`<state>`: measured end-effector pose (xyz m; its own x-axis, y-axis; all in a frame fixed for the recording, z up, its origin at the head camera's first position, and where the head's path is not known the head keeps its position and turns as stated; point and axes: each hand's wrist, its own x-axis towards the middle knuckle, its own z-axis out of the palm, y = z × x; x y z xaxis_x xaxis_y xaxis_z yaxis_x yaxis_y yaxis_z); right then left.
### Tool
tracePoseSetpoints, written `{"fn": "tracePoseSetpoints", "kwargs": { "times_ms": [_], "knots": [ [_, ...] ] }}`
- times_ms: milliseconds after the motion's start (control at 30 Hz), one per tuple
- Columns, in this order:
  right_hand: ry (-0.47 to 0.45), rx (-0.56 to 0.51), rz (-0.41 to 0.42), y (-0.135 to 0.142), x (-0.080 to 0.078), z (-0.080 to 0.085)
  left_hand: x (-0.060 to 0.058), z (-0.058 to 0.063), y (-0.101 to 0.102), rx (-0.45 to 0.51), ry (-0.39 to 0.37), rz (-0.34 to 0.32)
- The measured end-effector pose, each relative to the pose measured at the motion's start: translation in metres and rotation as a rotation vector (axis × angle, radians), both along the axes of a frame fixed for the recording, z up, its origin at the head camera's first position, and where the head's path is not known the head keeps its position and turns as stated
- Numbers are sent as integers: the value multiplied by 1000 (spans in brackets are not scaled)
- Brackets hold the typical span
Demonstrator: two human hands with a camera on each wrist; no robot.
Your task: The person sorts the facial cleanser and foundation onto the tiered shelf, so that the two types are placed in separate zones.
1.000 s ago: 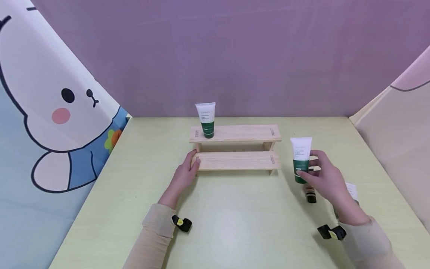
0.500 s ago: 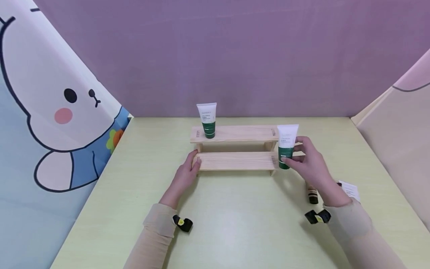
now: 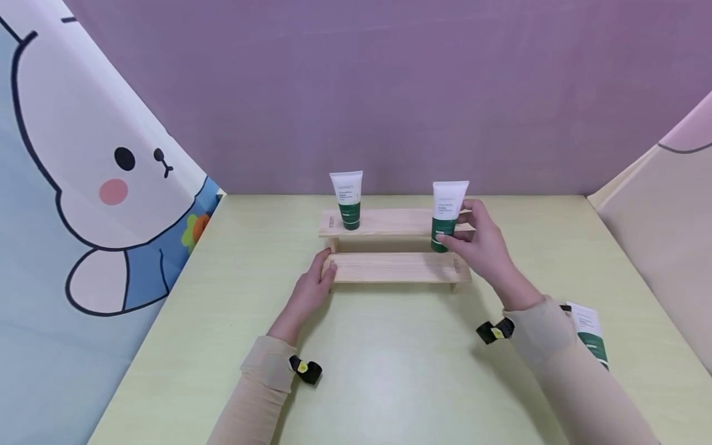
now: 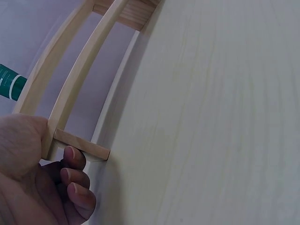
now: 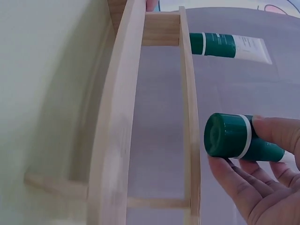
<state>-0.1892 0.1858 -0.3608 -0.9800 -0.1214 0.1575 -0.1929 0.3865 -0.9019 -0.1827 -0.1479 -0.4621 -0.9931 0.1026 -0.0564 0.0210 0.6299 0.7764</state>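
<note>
My left hand (image 3: 309, 290) grips the left end of a two-step wooden display shelf (image 3: 395, 267), thumb on the lower step; in the left wrist view its fingers (image 4: 77, 180) curl at the side piece. My right hand (image 3: 483, 246) holds a white and green squeeze tube (image 3: 448, 204) upright, cap down, pinched near the cap between thumb and fingers. In the head view this tube overlaps the right part of the upper step; the right wrist view shows its cap (image 5: 222, 136) close over that step. A matching squeeze tube (image 3: 348, 196) stands cap down at the upper step's left end.
Another white and green tube (image 3: 589, 334) lies on the table at the right, partly behind the right sleeve (image 3: 547, 334). A dark tip of something shows beside it. A purple cloth (image 3: 389, 93) rises behind the table, and a cartoon-printed cloth (image 3: 128, 204) borders the left.
My right hand has carried the tube leftward and away from me, from beside the shelf to the upper step's right part. The left hand keeps its grip on the shelf.
</note>
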Motion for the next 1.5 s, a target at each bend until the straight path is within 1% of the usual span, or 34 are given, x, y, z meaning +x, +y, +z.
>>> {"fn": "tracePoseSetpoints", "kwargs": {
  "times_ms": [100, 267, 433, 567, 700, 867, 1067, 1200, 1333, 1400, 1500],
  "knots": [
    [1, -2, 2, -10, -8, 2, 0, -1, 0, -5, 2, -3],
    [23, -11, 32, -26, -23, 4, 0, 0, 0, -5, -2, 6],
    [76, 1, 71, -43, -37, 1, 1, 1, 0, -14, -3, 12],
    [114, 7, 86, -54, -46, -2, 1, 0, 1, -16, 0, 15],
    [98, 7, 85, -61, -52, -6, 0, -1, 1, -15, -3, 13],
    [58, -7, 70, -63, -55, -11, 0, -1, 2, -16, -3, 13],
    [60, 17, 79, -62, -56, -13, 1, 0, 1, -15, -7, 24],
    [74, 30, 66, -56, -51, -11, 1, -1, 0, -10, -5, 22],
    [111, 30, 34, -45, -39, -8, 0, -1, 1, -8, -8, 17],
    [132, 42, 29, -38, -32, -7, 1, -1, 1, -7, -9, 16],
    [140, 65, 29, -28, -21, -6, 0, 0, 1, -8, -4, 11]
  ]
}}
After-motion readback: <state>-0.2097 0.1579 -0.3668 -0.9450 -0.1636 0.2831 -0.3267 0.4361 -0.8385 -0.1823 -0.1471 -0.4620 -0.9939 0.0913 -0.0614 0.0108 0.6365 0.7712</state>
